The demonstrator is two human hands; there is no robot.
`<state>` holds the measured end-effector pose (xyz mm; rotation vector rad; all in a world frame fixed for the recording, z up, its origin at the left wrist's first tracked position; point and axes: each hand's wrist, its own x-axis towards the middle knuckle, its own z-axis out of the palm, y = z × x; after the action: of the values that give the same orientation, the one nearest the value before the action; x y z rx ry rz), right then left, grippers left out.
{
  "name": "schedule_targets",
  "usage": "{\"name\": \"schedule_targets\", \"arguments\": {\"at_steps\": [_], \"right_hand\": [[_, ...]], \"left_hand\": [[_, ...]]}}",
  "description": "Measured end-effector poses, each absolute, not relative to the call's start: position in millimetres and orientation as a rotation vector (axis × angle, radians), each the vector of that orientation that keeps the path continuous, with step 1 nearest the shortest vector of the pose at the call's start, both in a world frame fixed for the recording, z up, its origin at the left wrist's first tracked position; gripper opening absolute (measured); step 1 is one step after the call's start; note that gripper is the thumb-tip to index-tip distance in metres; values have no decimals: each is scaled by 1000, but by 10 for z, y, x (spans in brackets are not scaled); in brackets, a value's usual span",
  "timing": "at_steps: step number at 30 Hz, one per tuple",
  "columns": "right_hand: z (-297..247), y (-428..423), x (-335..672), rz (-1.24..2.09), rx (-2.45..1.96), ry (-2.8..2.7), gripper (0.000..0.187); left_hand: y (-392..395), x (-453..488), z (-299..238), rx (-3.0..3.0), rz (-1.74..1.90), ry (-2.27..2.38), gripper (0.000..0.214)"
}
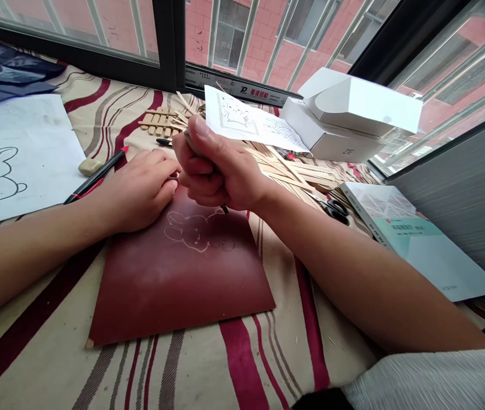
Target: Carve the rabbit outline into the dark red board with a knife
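A dark red board lies on the striped cloth in front of me, with a pale rabbit outline scratched into its upper part. My right hand is a fist wrapped around a thin carving tool, whose tip touches the board beside the rabbit. My left hand rests with curled fingers on the board's upper left corner, pressing it down. It holds nothing I can see.
A white sheet with a rabbit drawing lies at the left, an eraser and a red-black pen beside it. Wooden sticks, a printed sheet, white boxes, scissors and a book fill the right.
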<state>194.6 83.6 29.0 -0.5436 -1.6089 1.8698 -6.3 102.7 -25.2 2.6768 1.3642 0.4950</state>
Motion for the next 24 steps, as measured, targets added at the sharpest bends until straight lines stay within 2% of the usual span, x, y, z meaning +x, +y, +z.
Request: {"name": "schedule_targets", "arguments": {"at_steps": [6,11,16,19,24], "right_hand": [[228,854,1895,1749,-571,-1580,66],[96,843,1774,1382,-571,-1492,68],[68,914,1754,1161,-833,-1400,65],[94,966,1809,1217,-889,-1171,64],[123,929,1907,1515,-669,-1299,66]], "left_hand": [[1036,-58,-245,2697,473,1381,44],[1051,-73,-276,2707,502,1356,40],[1038,-71,-268,2711,518,1383,40],[1031,-62,-249,2689,469,1413,40],[1025,-67,-259,2700,537,1389,36]]}}
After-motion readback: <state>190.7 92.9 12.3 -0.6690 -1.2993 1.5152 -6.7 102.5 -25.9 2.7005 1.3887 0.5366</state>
